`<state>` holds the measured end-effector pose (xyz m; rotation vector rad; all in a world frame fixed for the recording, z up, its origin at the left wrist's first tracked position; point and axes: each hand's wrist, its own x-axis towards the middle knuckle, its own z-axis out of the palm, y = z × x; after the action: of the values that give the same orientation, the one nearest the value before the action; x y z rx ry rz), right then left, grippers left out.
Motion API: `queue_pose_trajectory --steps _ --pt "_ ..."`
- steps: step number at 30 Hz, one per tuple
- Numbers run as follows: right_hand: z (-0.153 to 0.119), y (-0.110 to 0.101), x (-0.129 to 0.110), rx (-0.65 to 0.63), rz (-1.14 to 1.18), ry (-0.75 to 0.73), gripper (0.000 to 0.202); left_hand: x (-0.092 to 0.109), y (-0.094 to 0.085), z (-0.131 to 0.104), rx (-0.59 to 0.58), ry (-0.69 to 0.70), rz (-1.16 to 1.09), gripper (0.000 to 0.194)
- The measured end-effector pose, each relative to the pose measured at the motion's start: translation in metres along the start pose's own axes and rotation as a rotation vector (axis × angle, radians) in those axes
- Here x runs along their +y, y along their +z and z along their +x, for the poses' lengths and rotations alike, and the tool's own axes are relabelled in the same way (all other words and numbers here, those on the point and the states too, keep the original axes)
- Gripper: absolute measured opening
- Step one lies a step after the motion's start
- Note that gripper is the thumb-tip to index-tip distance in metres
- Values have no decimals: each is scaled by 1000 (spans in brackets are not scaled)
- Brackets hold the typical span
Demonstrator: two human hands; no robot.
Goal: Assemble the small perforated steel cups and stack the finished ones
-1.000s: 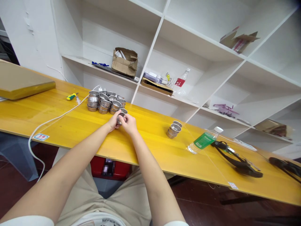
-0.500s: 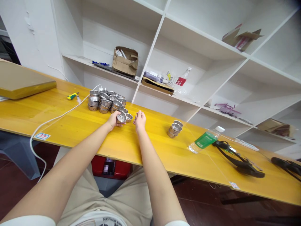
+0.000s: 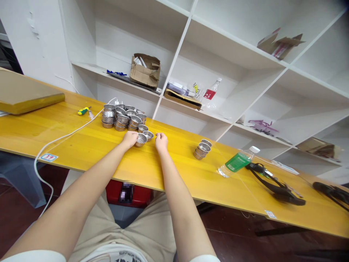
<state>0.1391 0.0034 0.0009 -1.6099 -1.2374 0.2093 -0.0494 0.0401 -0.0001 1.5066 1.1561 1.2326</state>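
My left hand [image 3: 130,139] is closed at the left rim of a small perforated metal cup [image 3: 140,140], which sits level at the near end of a group of similar cups. Just to the right of these cups, my right hand [image 3: 161,142] is held in a pinch; whatever its fingertips hold, if anything, is too small to make out. Right behind the gripped cup is another perforated cup [image 3: 148,135]. Several stacked metal cups [image 3: 122,119] crowd together beyond my left hand. A separate stack of cups [image 3: 202,150] stands farther right.
A green-labelled bottle [image 3: 236,162] and a black strapped headset [image 3: 275,185] are on the table's right side. To the left lie a screwdriver [image 3: 83,111], a white cable [image 3: 68,136] and a flat cardboard box [image 3: 29,92]. White shelving [image 3: 218,40] rises behind the yellow table [image 3: 188,178].
The cup at my left hand has gone from tilted toward me to level. My left fingers have shifted from beneath it to its left rim. My right hand has lowered slightly, staying pinched.
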Motion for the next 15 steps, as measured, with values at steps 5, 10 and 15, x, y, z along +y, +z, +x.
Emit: queue_pose_trajectory --steps 5,10,15 --pt "-5 -4 -5 -33 -106 71 24 -4 -1 -5 -158 81 151 12" --pt "-11 -8 -6 -163 -365 127 26 -6 -1 -3 -197 147 196 20" --pt "-13 -11 -9 -274 -547 156 25 -8 0 -3 -219 195 200 25"
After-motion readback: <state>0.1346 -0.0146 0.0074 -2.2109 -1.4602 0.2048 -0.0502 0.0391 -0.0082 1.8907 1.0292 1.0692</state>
